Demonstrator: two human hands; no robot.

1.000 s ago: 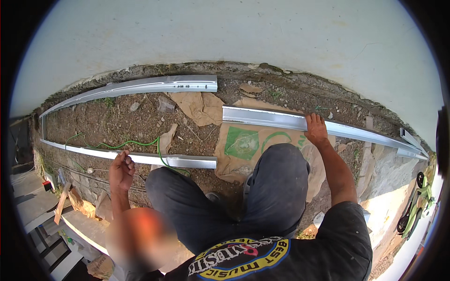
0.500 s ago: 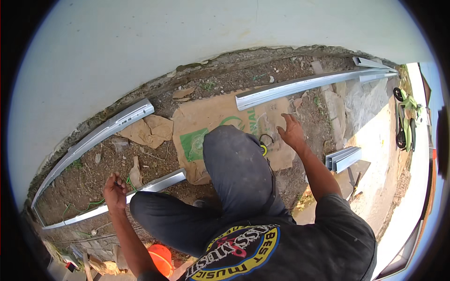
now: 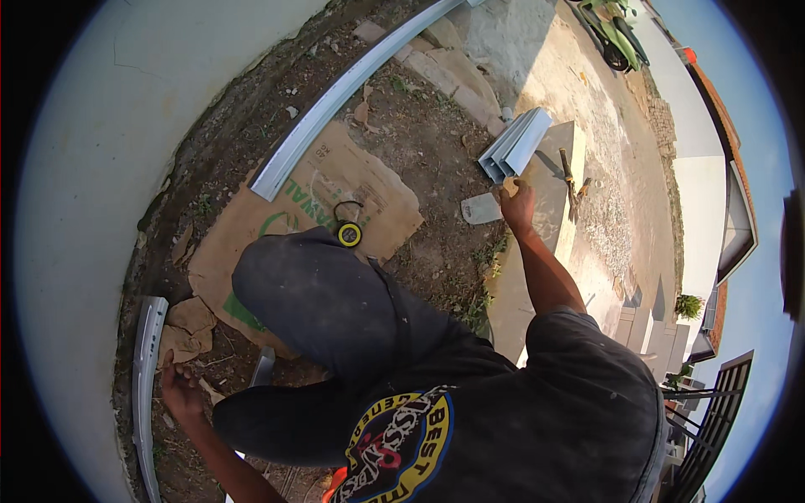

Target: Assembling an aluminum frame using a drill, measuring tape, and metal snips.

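My right hand (image 3: 518,206) reaches forward to the right, its fingers closed at a small tan object (image 3: 509,186) that I cannot make out. Just beyond it lies a short bundle of silver metal channels (image 3: 515,144), and a clear plastic packet (image 3: 480,209) rests on the soil beside the hand. My left hand (image 3: 181,391) hovers at the lower left with fingers apart and nothing visible in it. A long metal channel (image 3: 146,386) lies close to that hand. In front of my knee, a black and yellow tape measure (image 3: 348,233) sits on flattened brown paper sacking (image 3: 381,189).
Another long metal channel (image 3: 352,92) runs along the pale wall (image 3: 92,210), one end over the sacking. To the right, a tool with a worn handle (image 3: 568,172) lies on a concrete slab (image 3: 530,260). A green motorbike (image 3: 616,33) stands far off.
My view has turned to the right. My right hand has moved over to the short channel bundle, and its fingers have closed. My left hand's fingers have spread.
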